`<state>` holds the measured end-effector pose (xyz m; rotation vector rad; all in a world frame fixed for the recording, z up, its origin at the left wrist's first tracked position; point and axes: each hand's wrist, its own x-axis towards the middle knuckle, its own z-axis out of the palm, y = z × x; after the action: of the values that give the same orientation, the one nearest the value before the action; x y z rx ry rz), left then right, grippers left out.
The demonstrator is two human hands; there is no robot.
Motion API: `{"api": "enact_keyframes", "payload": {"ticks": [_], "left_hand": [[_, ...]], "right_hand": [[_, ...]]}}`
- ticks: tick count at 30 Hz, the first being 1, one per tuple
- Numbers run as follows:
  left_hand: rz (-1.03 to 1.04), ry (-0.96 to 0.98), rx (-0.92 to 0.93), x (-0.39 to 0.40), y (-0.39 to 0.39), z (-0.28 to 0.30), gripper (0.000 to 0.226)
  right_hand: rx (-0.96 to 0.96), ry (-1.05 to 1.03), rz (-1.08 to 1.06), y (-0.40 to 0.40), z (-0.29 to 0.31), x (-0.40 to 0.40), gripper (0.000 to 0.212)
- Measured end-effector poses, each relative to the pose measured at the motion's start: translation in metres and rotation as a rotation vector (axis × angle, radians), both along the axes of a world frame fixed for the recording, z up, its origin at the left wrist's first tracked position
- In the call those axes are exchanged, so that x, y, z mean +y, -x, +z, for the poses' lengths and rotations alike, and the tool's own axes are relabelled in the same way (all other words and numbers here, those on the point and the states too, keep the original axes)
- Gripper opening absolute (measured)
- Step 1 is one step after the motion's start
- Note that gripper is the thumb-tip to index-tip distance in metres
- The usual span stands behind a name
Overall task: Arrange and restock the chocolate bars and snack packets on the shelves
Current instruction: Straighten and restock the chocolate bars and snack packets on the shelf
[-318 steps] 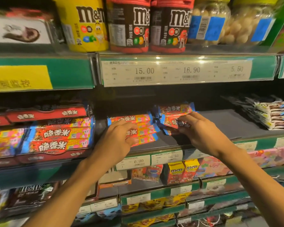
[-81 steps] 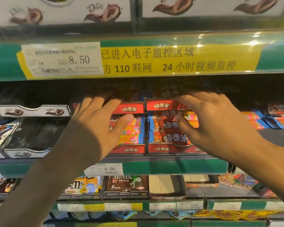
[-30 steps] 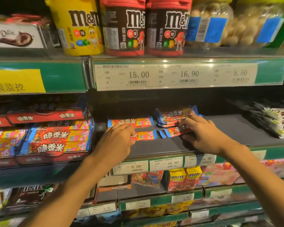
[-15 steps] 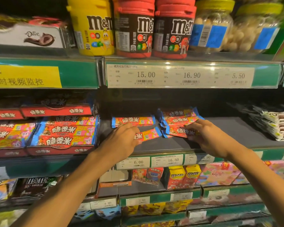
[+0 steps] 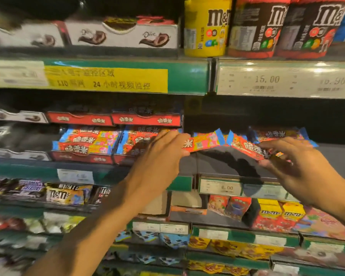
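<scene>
My left hand [image 5: 161,156] holds one red-and-blue chocolate bar [image 5: 203,141] by its left end, lifted above the dark middle shelf [image 5: 223,166]. My right hand [image 5: 293,166] pinches another bar of the same kind [image 5: 247,148], tilted, just to the right of the first. More such bars [image 5: 277,134] lie behind on the shelf. To the left, two red display boxes [image 5: 84,156] hold stacks of the same bars [image 5: 88,140], with further red boxes [image 5: 145,119] on top.
Above are M&M's tubs [image 5: 205,28] and white Dove boxes [image 5: 120,34] over a green price rail [image 5: 187,76]. Lower shelves carry M&M's packets [image 5: 64,196], small boxes [image 5: 273,214] and snack packets. The picture is motion-blurred.
Both hands have lifted a bar each off the shelf and moved left toward the red display boxes; my view has swung left and closer.
</scene>
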<state>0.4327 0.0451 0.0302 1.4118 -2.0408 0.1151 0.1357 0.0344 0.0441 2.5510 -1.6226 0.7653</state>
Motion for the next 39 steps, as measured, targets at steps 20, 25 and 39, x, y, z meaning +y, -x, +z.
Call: {"api": "enact_keyframes", "payload": {"ticks": [20,25,39], "left_hand": [[0.294,-0.109,-0.107,0.007,-0.23,-0.011,0.038],[0.208,-0.113,-0.147,-0.006,-0.238,-0.008,0.037],[0.199,-0.083,-0.229,0.013,-0.243,-0.042,0.064]], "right_hand": [[0.12,-0.01,0.112,-0.216,-0.013,-0.018,0.042],[0.139,-0.013,0.047,-0.236,-0.012,-0.029,0.041],[0.055,0.129,-0.112,-0.264,-0.053,0.008,0.045]]}}
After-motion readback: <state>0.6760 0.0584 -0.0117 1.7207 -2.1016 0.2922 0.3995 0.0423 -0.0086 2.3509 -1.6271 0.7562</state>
